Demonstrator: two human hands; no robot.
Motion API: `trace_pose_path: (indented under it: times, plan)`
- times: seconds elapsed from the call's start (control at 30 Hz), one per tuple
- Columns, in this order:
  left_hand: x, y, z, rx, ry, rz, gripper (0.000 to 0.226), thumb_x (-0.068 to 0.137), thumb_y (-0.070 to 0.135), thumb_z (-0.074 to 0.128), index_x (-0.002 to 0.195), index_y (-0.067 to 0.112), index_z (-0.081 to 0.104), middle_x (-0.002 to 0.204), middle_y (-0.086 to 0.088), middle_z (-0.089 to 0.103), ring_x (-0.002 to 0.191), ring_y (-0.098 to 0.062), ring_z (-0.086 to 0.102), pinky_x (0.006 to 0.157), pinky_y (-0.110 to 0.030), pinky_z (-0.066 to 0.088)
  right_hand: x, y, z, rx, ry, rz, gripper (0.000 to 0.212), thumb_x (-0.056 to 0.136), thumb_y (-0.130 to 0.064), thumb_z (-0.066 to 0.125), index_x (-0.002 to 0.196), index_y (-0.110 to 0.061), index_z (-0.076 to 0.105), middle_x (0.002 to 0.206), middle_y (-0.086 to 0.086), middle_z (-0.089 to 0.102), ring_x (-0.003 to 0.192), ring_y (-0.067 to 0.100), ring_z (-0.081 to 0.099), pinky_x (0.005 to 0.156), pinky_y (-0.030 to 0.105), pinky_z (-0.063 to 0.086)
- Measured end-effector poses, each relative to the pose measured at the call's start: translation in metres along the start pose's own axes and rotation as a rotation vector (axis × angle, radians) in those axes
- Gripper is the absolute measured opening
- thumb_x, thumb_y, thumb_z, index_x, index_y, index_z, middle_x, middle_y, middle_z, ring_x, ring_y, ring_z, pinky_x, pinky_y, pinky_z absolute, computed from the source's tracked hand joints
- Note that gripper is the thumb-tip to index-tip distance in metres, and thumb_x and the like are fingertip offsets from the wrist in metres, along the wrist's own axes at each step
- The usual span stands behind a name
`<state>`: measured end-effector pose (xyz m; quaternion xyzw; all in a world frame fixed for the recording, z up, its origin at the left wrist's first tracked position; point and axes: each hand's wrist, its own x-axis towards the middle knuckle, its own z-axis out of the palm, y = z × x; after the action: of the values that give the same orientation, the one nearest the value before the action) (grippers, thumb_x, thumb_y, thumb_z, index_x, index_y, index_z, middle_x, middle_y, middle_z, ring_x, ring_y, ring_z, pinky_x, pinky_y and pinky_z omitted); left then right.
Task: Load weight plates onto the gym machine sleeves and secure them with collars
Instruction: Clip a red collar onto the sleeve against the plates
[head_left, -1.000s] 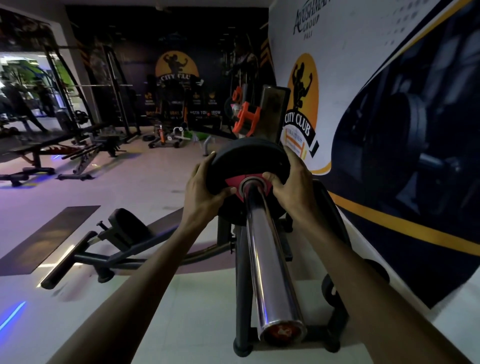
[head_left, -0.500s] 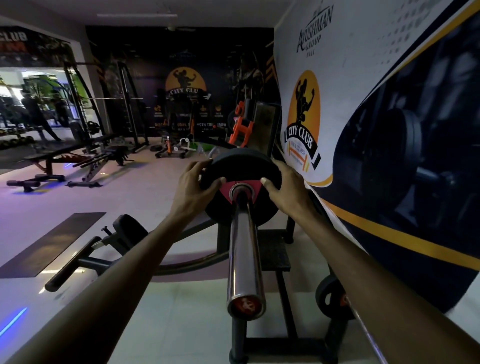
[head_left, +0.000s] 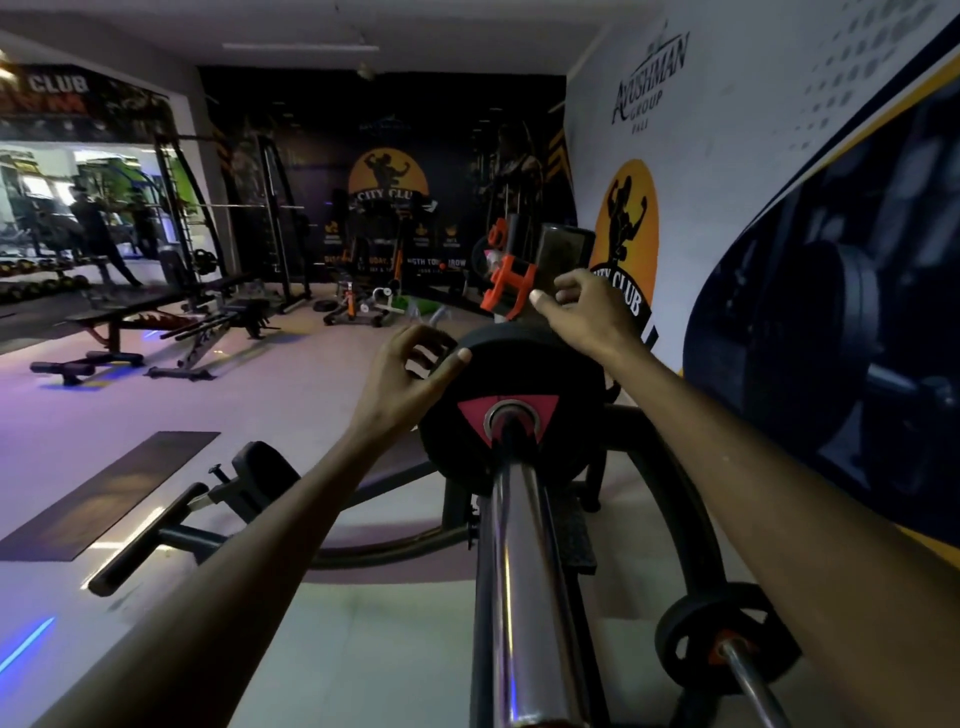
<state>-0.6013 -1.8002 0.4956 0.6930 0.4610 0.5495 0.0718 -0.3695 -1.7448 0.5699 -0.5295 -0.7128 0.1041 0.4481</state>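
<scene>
Gym floor (head_left: 291, 395), banner wall (head_left: 737, 156): one plate loaded.
Black weight plate (head_left: 519, 374) sits far up the chrome sleeve (head_left: 524, 571); your left hand (head_left: 400, 384) thumbs its rim, fingers loose; your right hand (head_left: 587, 312) hovers above it, fingers spread.

A pale tiled floor (head_left: 270, 415) is picking up purple light on the left, and a thin blue strip (head_left: 26, 652) is glowing near the left edge. A dark mat (head_left: 111, 493) is lying on it, with a flat bench (head_left: 111, 322) standing farther off. On the far wall a dark banner (head_left: 387, 208) is showing a yellow City Club logo. Along the right, a white wall mural (head_left: 727, 130) is carrying the same logo. Far left, a bright mirror (head_left: 78, 208) is reflecting the gym.
</scene>
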Motion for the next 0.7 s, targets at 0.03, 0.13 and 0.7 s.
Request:
trace_pose_path:
  times: [0.03,0.13,0.7]
  plan:
    - [0.001,-0.001,0.0,-0.011,-0.005,0.004,0.028,0.094,0.04,0.073,0.106,0.014,0.069,0.107,-0.001,0.068,0.092,-0.008,0.065,0.064,-0.013,0.052,0.007,-0.006,0.004,-0.002,-0.013,0.033,0.058,0.094,-0.049,0.065,0.135,-0.009,0.056,0.121,0.006,0.065,0.111,0.025,0.063,0.087,0.034,0.05]
    - [0.002,-0.005,-0.002,-0.045,-0.022,0.003,0.028,0.093,0.039,0.074,0.105,0.014,0.069,0.109,-0.001,0.067,0.091,-0.006,0.065,0.065,-0.013,0.052,0.03,-0.02,0.015,0.058,-0.026,0.147,0.051,0.093,-0.05,0.066,0.117,-0.006,0.061,0.088,0.004,0.059,0.096,0.031,0.067,0.087,0.046,0.058]
    - [0.007,-0.015,-0.005,-0.09,-0.046,-0.037,0.033,0.089,0.049,0.075,0.106,0.021,0.07,0.108,0.007,0.069,0.097,-0.007,0.066,0.07,-0.023,0.06,0.097,-0.035,0.076,0.169,0.041,0.464,0.046,0.08,-0.033,0.085,0.107,0.001,0.069,0.1,0.017,0.071,0.07,0.028,0.069,0.063,0.044,0.065]
